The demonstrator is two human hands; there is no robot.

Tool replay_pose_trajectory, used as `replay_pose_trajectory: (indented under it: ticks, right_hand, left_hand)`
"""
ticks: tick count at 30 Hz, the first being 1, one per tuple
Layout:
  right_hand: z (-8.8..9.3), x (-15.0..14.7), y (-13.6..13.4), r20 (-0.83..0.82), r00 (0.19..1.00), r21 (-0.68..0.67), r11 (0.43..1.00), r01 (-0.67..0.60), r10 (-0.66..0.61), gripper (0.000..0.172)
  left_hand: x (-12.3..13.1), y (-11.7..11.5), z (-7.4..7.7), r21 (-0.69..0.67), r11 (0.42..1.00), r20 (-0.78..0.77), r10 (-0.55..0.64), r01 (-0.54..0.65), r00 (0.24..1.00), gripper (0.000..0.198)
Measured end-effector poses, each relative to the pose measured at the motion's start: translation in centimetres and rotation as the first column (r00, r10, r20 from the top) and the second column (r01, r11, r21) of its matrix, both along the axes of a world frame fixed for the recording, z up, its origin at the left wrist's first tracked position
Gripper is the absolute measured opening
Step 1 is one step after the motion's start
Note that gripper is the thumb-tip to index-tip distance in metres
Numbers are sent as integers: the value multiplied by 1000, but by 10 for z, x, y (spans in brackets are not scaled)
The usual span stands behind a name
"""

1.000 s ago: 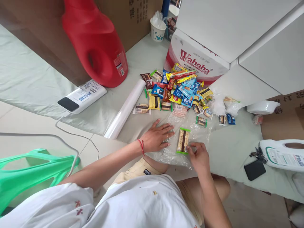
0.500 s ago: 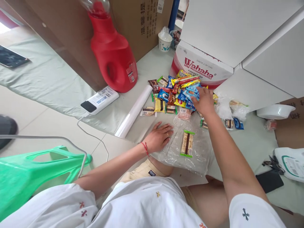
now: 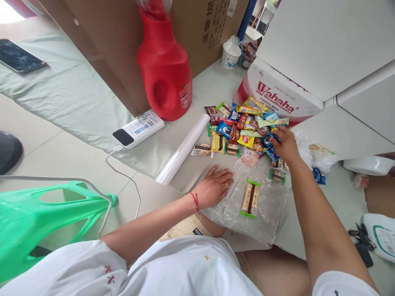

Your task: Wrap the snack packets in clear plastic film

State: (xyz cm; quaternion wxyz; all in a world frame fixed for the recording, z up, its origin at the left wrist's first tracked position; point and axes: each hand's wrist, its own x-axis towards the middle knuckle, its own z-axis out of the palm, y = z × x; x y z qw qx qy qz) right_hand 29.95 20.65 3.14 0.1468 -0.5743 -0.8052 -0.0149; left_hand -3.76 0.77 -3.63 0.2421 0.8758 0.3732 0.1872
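Since a second ago, the right hand (image 3: 288,144) has left the green-ended bar (image 3: 249,198) for the snack pile (image 3: 247,141) beyond it; its bent fingers are at blue packets (image 3: 272,153), though I cannot tell if they grip one. The bar lies on clear plastic (image 3: 268,213). Left of the bar, the left hand (image 3: 214,189) rests spread and unclenched; farther left lies a white roll (image 3: 183,150).

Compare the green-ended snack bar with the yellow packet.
The green-ended snack bar is longer; the yellow packet is shorter. The bar has bright green ends and a pale, speckled body, while the packet is mostly yellow. The bar lies by itself on the clear film; the packet lies at the near edge of the snack pile. Both have a dark band down the middle.
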Motion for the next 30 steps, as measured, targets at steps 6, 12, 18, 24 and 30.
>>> replay_pose_trajectory:
  ticks: [6, 12, 18, 24, 30]
  right_hand:
    - [12, -49, -17, 70, 996, 59, 996, -61, 56, 37]
    - [2, -120, -33, 297, 950, -125, 990, -66, 100, 33]
    - [18, -60, -48, -407, 899, -37, 987, 159, -160, 28]
    - [16, -52, -107, -275, 954, -41, 993, 113, -120, 28]
    - [-10, -121, -79, 182, 983, -36, 999, 5, 2, 42]
  left_hand:
    - [-1, 0, 0, -5, 1000, 6, -10, 10, 1000, 40]
    - [-1, 0, -1, 5, 1000, 24, 1, -1, 1000, 40]
    - [-2, 0, 0, 7, 1000, 27, -3, 3, 1000, 40]
    - [-1, 1, 2, -18, 1000, 15, -3, 3, 1000, 40]
    - [0, 2, 5, -27, 1000, -21, 1, -2, 1000, 40]
